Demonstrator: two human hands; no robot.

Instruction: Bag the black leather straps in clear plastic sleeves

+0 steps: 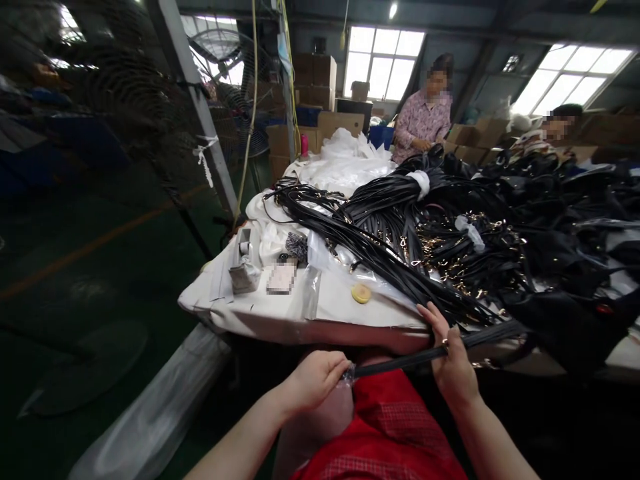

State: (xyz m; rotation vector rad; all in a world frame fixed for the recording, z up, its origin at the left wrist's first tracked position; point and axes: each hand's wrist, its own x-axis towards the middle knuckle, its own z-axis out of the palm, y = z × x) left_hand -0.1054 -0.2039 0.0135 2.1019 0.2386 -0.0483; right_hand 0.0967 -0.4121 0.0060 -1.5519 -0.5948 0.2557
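Both hands, left hand point(315, 381) and right hand point(453, 360), pinch a long, thin, shiny black strap point(400, 363) stretched straight between them.

Daylight from windows point(383, 63) at back and skylight point(570, 77) upper right, both overexposed, white. One lamp point(393, 10) on ceiling. Left side very dim, floor point(85, 280) nearly black. Table point(330, 303) moderately lit, soft shadows. Weak sheen on straps point(400, 227). Strong wide-angle bending at edges, pillar point(200, 107) slanted. Slight blur at corners. Faces pixelated.
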